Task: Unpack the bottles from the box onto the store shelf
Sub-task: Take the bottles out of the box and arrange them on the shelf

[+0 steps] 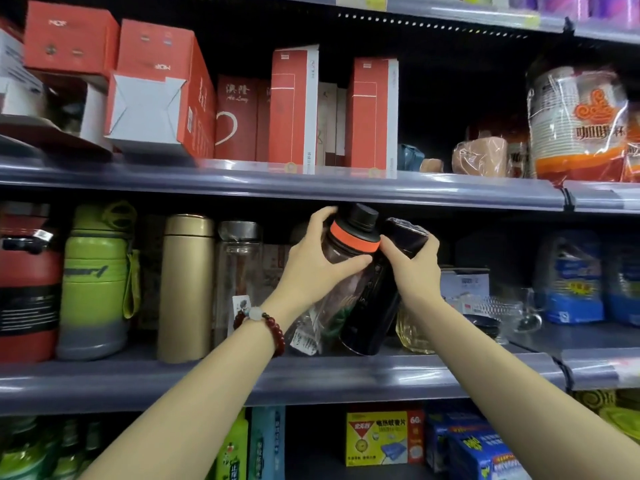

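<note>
Middle shelf [311,379], left to right: jug [29,289] at the far left, sports bottle [95,285] just beside it, steel flask [185,289], then glass bottle [239,271]. Right of that, two tilted bottles touching: banded bottle [346,244] on the left in the left hand [322,268], dark bottle [377,306] on the right in the right hand [415,271], its base on the shelf's front edge. Glassware [491,306] further right, packs [571,278] at the far right. Upper shelf [277,185] carries upright cartons [294,109]; stacked cups [578,123] right. Boxes [384,438] on the shelf below.
</note>
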### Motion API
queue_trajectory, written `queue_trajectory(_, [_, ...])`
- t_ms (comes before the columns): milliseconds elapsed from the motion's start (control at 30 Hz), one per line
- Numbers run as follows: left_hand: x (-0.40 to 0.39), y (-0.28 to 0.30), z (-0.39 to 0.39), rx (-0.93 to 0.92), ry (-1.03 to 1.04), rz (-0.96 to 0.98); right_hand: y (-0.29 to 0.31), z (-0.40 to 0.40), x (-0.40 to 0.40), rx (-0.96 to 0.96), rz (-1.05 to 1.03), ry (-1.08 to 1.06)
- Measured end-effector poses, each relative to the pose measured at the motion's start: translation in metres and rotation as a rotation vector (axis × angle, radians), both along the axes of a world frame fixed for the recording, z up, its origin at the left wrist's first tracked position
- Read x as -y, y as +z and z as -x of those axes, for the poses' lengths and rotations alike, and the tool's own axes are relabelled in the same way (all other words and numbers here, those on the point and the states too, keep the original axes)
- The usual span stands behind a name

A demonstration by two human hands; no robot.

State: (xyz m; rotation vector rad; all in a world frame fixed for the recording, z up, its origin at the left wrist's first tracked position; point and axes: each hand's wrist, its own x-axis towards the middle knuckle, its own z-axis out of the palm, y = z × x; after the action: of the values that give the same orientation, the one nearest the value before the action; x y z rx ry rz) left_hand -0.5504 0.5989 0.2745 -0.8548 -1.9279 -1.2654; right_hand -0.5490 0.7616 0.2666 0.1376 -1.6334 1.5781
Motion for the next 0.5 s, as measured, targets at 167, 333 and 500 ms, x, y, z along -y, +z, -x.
queue_trajectory(167, [-0.015,-0.001,0.01,0.101,0.123,-0.143,-0.001,0.003,-0.014,0.004,-0.005,0.06])
queue_trajectory(333, [-0.001,-0.003,0.023,0.212,0.074,-0.151,-0.01,0.012,-0.009,0.029,-0.173,0.202])
queue_trajectory(500, [0.027,-0.017,0.032,0.391,-0.048,-0.148,-0.023,0.017,0.004,0.041,-0.301,0.258])
